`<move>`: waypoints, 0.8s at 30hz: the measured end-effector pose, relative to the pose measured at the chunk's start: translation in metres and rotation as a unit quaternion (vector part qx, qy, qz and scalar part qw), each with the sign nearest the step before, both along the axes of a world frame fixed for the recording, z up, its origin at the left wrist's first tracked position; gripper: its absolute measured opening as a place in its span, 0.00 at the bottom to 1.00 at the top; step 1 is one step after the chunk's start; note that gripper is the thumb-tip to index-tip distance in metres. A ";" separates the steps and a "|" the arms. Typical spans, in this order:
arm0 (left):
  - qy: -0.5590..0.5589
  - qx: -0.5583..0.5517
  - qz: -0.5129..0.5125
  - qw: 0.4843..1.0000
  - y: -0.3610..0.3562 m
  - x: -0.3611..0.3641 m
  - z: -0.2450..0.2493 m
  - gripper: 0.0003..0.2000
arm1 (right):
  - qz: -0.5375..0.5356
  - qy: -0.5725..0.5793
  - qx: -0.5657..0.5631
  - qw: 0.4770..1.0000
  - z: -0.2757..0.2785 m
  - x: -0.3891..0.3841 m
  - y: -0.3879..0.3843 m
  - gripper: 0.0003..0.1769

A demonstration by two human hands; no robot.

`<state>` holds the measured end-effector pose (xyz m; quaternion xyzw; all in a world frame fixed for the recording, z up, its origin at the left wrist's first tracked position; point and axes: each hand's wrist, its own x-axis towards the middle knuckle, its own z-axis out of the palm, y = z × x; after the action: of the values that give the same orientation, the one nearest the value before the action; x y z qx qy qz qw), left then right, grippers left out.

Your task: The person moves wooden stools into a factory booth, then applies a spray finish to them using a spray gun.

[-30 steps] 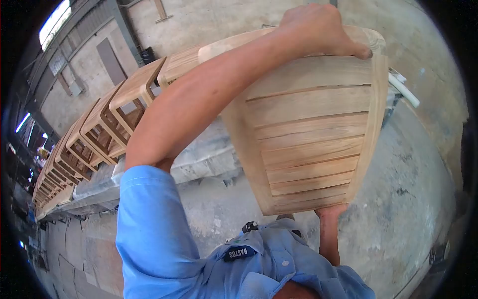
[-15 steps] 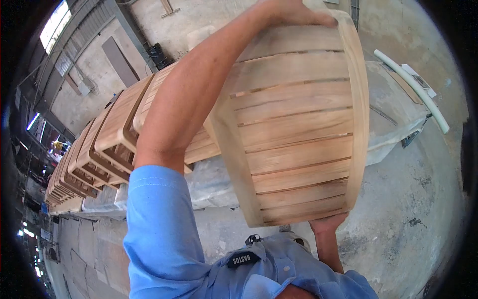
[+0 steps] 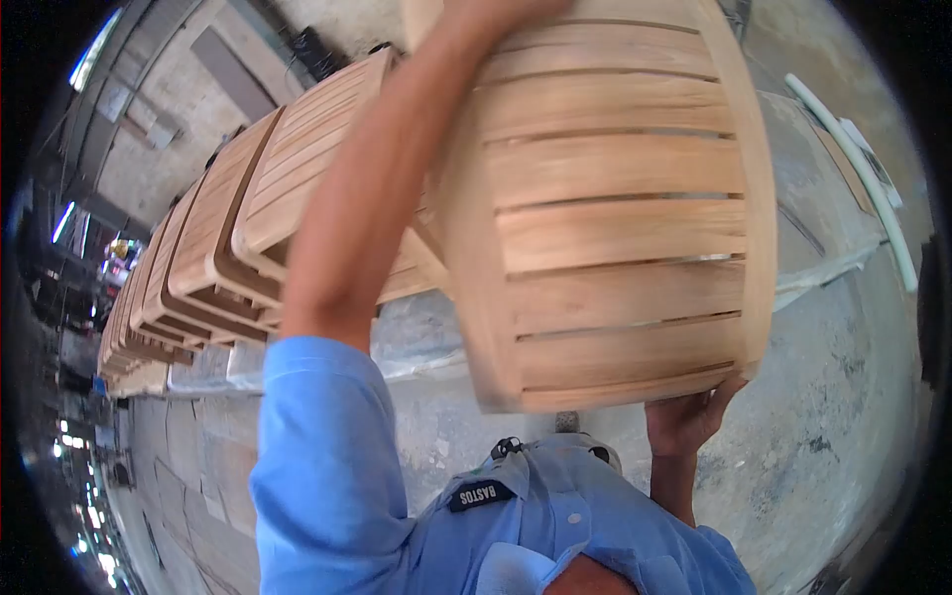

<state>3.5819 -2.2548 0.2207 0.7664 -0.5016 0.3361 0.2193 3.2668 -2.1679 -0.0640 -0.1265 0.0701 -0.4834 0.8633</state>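
Observation:
A pale slatted wooden panel (image 3: 620, 169) with curved side rails fills the middle and right of the view, raised and tilted in front of me. My left hand (image 3: 511, 8) is at its far part, blurred and cut off by the top edge of the picture; the fingers are hidden, but the arm reaches across the panel's left side. My right hand (image 3: 684, 416) grips the near right corner from below, fingers curled against the end slat. Slight motion blur lies over the panel's left rail.
A row of similar slatted wooden pieces (image 3: 307, 149) stands on the left, on a long covered bench (image 3: 416, 332). A pale tube (image 3: 863, 188) lies at the right end of the bench, beside flat boards. Grey concrete floor (image 3: 823, 416) shows at the right.
The panel has shifted up and slightly right, its far end now out of the picture. My left hand went up with it, and my right hand moved along at the near corner.

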 end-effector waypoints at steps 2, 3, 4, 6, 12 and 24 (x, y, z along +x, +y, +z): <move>-0.022 -0.160 -0.005 0.987 0.038 0.007 -0.062 0.40 | 0.015 0.009 0.010 1.000 0.001 -0.002 -0.006 0.40; -0.034 -0.157 0.028 0.987 0.078 -0.010 -0.085 0.44 | 0.022 0.013 0.014 1.000 -0.001 -0.002 -0.010 0.40; -0.046 -0.152 0.061 0.985 0.118 -0.028 -0.109 0.48 | 0.047 -0.016 -0.023 0.999 -0.004 -0.002 -0.016 0.40; 0.307 -0.237 -0.122 0.914 0.156 -0.052 -0.167 0.50 | 0.103 -0.068 -0.096 0.988 -0.006 0.002 -0.029 0.40; 0.738 -0.233 -0.338 0.536 0.170 -0.073 -0.197 0.30 | 0.245 0.163 -0.143 0.945 0.001 -0.029 -0.078 0.38; 0.742 -0.274 -0.373 0.484 0.152 -0.073 -0.198 0.26 | -0.140 0.599 -0.440 0.654 -0.105 -0.060 -0.217 0.48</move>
<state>3.5094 -2.1033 0.0231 0.3733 -0.2740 -0.3508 0.8140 3.2071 -2.3850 -0.1690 -0.7424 0.3683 -0.3921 0.3995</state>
